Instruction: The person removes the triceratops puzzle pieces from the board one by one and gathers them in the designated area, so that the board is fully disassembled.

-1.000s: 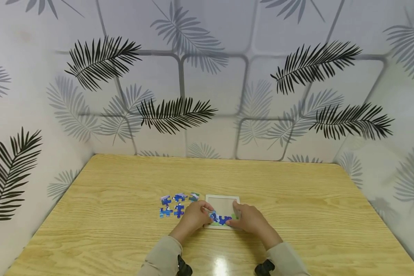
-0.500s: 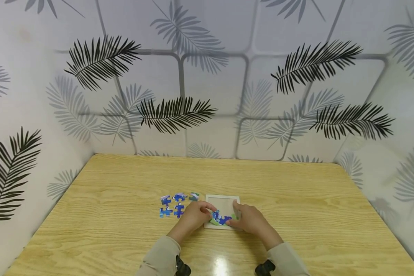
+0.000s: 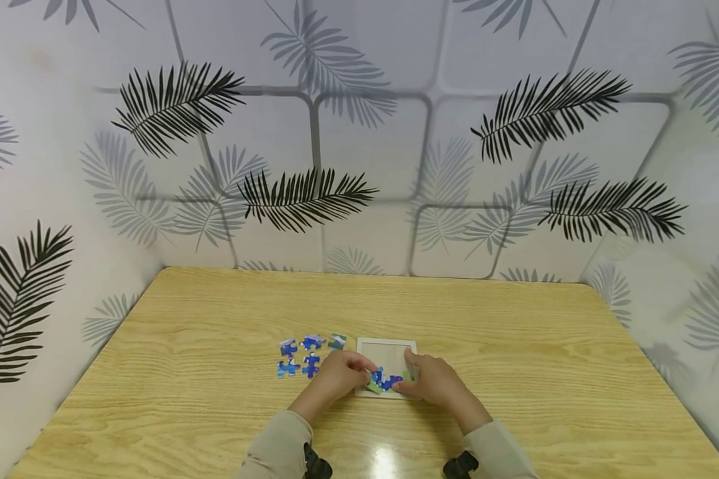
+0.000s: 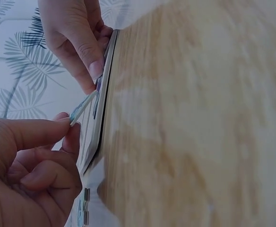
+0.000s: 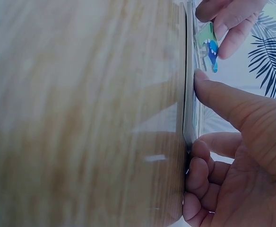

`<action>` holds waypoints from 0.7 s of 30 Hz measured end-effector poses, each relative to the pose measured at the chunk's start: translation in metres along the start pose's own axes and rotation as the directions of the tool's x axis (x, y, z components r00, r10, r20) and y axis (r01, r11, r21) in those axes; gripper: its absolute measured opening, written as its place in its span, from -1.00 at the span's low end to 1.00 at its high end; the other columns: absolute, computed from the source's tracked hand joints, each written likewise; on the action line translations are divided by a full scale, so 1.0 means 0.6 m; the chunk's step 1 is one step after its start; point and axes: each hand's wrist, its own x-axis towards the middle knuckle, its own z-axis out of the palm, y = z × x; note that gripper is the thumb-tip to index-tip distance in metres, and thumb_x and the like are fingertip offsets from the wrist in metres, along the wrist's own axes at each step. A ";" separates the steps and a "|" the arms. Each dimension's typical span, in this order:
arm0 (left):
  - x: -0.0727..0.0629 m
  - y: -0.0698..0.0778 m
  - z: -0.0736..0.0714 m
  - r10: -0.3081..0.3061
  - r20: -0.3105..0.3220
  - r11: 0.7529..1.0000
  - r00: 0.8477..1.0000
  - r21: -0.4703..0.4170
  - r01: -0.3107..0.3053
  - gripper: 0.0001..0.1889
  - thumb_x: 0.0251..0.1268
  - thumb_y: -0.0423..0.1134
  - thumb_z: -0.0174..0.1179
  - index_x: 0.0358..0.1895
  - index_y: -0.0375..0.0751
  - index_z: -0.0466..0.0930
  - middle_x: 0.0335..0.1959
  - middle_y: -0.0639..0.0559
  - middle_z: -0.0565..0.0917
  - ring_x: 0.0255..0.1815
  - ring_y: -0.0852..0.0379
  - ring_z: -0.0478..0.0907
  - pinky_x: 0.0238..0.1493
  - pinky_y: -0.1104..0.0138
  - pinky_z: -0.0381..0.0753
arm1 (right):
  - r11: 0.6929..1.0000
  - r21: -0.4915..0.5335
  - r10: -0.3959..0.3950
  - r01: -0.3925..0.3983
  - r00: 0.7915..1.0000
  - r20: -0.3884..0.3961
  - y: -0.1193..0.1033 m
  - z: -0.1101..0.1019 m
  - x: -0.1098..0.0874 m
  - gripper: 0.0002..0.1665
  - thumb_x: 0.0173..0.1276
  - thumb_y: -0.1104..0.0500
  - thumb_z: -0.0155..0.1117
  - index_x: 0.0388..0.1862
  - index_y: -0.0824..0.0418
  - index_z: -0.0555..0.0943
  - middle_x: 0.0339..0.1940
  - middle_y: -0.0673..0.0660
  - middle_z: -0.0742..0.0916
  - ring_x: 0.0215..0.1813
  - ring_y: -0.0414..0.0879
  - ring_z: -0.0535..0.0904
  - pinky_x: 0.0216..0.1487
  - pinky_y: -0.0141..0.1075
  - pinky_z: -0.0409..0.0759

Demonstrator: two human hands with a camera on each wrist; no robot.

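My left hand (image 3: pixel 337 372) pinches a green and blue jigsaw puzzle piece (image 5: pixel 212 46) between thumb and fingers. In the left wrist view that piece (image 4: pixel 82 108) tilts up over the near left part of a pale square puzzle tray (image 3: pixel 386 340). Blue puzzle pieces (image 3: pixel 391 382) lie along the tray's near side. My right hand (image 3: pixel 436 380) holds the tray's right side, its thumb (image 5: pixel 223 97) pressing over the near right pieces and its other fingers curled by the edge. The thumb partly hides the pieces beneath it.
Several loose blue puzzle pieces (image 3: pixel 310 364) lie on the wooden table (image 3: pixel 216 399) left of the tray, with a dark green one (image 3: pixel 337 341) near its far left corner. A leaf-patterned wall (image 3: pixel 371 233) rises behind the table.
My left hand has lifted and tilted the near-left puzzle piece, shifting it slightly right toward the blue pieces. My right hand has stayed in place on the tray.
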 end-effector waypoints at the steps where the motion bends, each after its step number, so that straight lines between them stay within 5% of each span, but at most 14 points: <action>1: 0.000 -0.001 -0.001 -0.011 -0.001 1.000 1.000 -0.003 0.011 -0.89 0.13 -0.44 0.24 -0.31 -0.21 0.71 -0.43 0.04 0.53 -0.38 0.13 0.38 -0.37 0.35 0.37 | 1.000 -0.001 0.000 0.000 1.000 0.000 0.000 0.000 0.000 -0.08 0.12 -0.08 0.43 0.35 0.34 0.33 0.14 0.39 0.58 0.10 0.17 0.53 0.07 0.05 0.46; 12: -0.001 -0.009 -0.023 -0.066 0.005 0.992 0.998 -0.103 0.066 -0.89 0.18 -0.40 0.24 -0.26 -0.17 0.72 -0.32 0.04 0.62 -0.29 0.12 0.45 -0.26 0.32 0.44 | 1.000 -0.016 -0.024 0.024 1.000 -0.012 0.001 -0.001 -0.001 -0.08 0.13 -0.08 0.42 0.34 0.36 0.33 0.11 0.40 0.59 0.08 0.21 0.54 0.03 0.05 0.48; 21: -0.028 -0.023 -0.076 -0.072 0.010 0.994 0.997 -0.078 0.072 -0.87 0.21 -0.38 0.24 -0.20 -0.20 0.69 -0.23 0.02 0.62 -0.25 0.11 0.46 -0.23 0.27 0.45 | 1.000 0.006 -0.004 0.004 1.000 -0.005 0.001 0.001 -0.001 -0.08 0.13 -0.08 0.42 0.36 0.34 0.32 0.15 0.40 0.56 0.06 0.15 0.53 0.03 0.04 0.47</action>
